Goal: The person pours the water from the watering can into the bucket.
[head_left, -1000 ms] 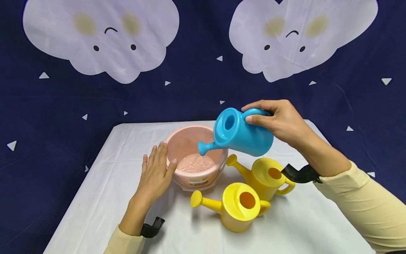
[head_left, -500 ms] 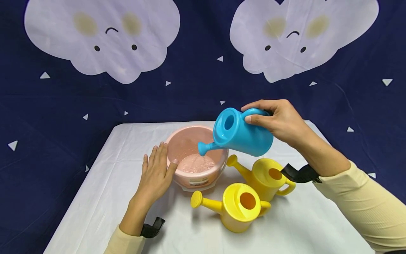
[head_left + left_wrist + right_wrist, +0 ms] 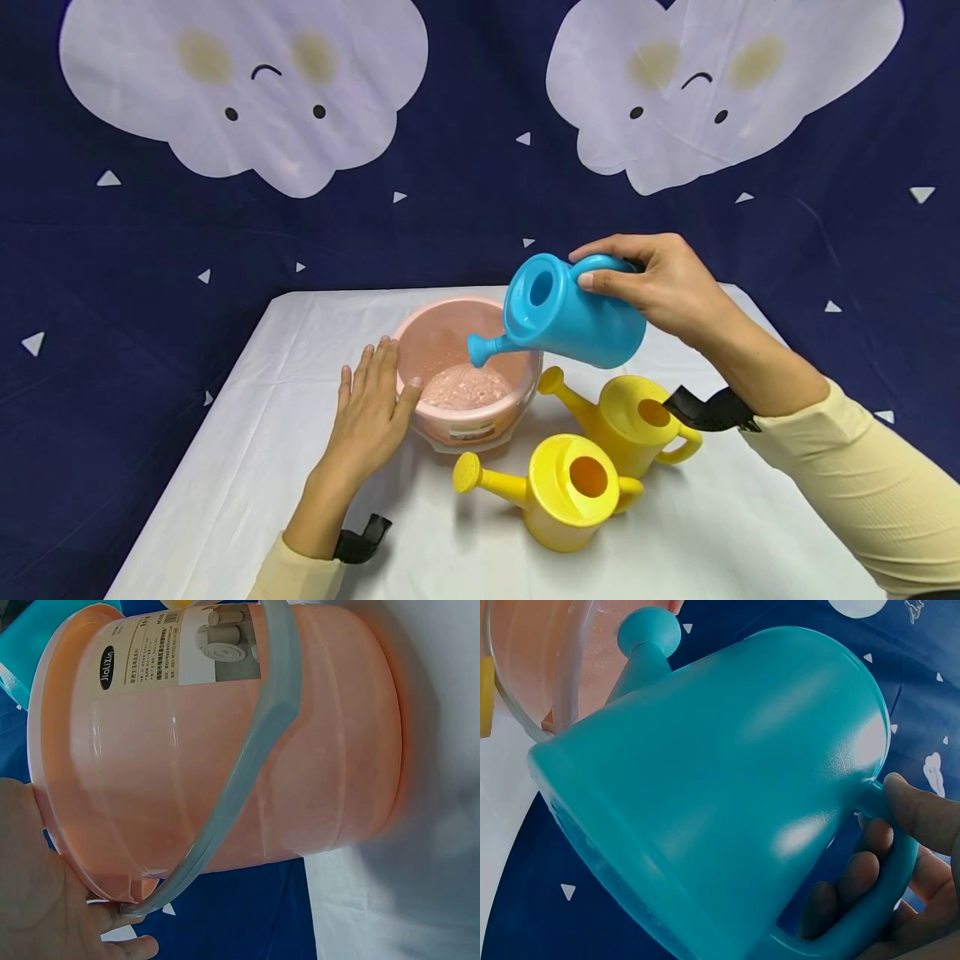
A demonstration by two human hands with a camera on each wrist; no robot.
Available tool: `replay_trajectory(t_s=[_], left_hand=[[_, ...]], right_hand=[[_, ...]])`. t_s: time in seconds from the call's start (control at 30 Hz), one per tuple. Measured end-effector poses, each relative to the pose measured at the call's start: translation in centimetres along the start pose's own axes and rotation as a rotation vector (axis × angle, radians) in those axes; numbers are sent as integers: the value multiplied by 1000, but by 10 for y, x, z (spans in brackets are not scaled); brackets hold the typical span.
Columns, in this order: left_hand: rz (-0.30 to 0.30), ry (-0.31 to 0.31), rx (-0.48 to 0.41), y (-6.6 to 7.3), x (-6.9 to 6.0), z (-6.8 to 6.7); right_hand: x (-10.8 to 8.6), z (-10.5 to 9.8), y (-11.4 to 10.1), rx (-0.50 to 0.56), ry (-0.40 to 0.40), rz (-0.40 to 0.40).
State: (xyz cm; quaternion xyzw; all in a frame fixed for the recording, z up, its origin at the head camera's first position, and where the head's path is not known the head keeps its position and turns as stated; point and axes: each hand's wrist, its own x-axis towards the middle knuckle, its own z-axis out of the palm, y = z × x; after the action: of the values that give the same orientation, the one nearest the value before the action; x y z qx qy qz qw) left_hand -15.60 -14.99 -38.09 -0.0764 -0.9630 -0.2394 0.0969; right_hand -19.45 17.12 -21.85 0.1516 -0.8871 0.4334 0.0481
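Note:
My right hand [image 3: 667, 287] grips the handle of a blue watering can [image 3: 581, 325], its fingers curled round it in the right wrist view. The can is tilted forward, its spout [image 3: 487, 348] over a pink bucket [image 3: 435, 337]. Thin streams of water fall from the spout head into bubbly water at the bottom. My left hand [image 3: 367, 417] lies with straight fingers against the bucket's left rim. In the left wrist view the bucket's grey handle [image 3: 232, 787] hangs down across its outer wall.
Two yellow watering cans, a near one [image 3: 566, 492] and a farther one [image 3: 630, 425], stand right of and in front of the bucket, spouts pointing left. A white cloth [image 3: 240, 467] covers the table. Behind it hangs a dark blue backdrop [image 3: 465, 225] with clouds.
Both hands and the tilted blue watering can stay nearly where they were. Water keeps falling into the bucket; the view has shifted very slightly.

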Motion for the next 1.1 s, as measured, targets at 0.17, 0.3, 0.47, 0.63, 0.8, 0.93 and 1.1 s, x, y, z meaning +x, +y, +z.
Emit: replay_trajectory(t_s=[0.17,0.3,0.47,0.63,0.8,0.93,1.1], left_hand=[[-2,3,-3,1,-1,0],[-2,4,-3,1,-1,0],[-1,5,-1,2,0,-1],[-1,6,6,2,0,-1],[3,7,6,2,0,0],[1,6,8,2,0,0],[-6,-4,9,1,0,0]], right_hand=[[1,-1,0,7,-1,-4],[0,-2,0,8,3,-3],[0,-3,-1,6,5,-2],[1,-3,-2,6,1,-4],[1,-4,-1,6,4,-8],[2,-4,-1,9,2,-5],[2,-4,0,7,0,-6]])
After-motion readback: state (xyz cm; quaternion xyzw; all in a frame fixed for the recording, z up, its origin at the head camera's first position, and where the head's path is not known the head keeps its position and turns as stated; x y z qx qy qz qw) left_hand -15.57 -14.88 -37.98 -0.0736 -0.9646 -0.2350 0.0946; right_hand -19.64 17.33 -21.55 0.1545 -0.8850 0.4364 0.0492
